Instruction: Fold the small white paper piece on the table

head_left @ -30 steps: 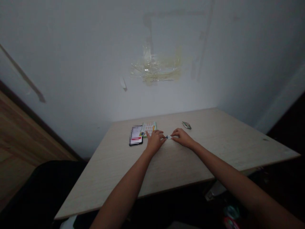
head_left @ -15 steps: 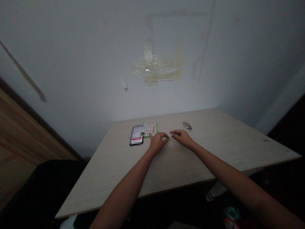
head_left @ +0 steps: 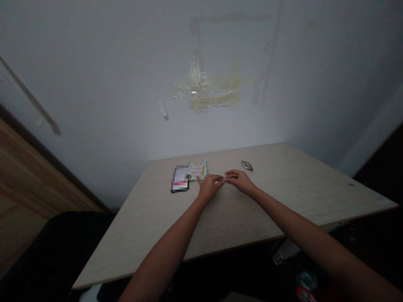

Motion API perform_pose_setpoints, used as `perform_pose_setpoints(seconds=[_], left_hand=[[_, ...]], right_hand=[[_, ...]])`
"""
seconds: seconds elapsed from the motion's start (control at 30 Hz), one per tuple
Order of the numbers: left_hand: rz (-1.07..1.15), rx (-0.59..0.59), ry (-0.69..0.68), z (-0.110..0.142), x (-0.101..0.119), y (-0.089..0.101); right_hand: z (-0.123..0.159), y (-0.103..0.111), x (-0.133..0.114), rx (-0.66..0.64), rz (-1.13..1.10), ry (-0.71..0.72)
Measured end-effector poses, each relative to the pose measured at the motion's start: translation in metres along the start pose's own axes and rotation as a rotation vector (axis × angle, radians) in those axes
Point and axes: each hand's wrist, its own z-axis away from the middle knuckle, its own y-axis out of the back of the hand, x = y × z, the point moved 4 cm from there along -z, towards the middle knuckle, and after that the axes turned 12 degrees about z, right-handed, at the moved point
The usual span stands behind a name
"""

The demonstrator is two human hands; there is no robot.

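My left hand [head_left: 209, 186] and my right hand [head_left: 238, 180] meet fingertip to fingertip over the middle of a pale wooden table [head_left: 239, 209]. Both pinch together at one spot between them. Whatever they pinch is hidden by the fingers and too small to name. A colourful printed sheet [head_left: 197, 169] lies just beyond my left hand, and a dark phone [head_left: 180, 178] lies to its left. A small dark packet [head_left: 247, 165] rests past my right hand.
The table stands in a corner against a white wall with tape residue [head_left: 206, 90]. A black chair back [head_left: 47, 247] sits at lower left, and a wooden panel [head_left: 22, 180] runs along the left. Dim clutter lies under the table's right edge.
A small white piece showed between my fingertips earlier; my hands have drawn closer together and now cover it. The phone, sheet and packet have not moved.
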Motion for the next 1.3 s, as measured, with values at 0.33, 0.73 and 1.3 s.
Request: perform_pose_setpoints(seconds=[0.33,0.73,1.3], left_hand=[[0.053,0.024,0.014,-0.001,-0.003,-0.001],[-0.014,0.028,0.028,-0.004,-0.006,0.002],[-0.087,0.032,0.014,-0.005,-0.007,0.014]], right_hand=[[-0.001,0.002,-0.004,0.014,0.102,0.042],[-0.002,0.001,-0.005,0.021,0.145,0.096],[0.002,0.006,-0.015,0.01,0.32,0.185]])
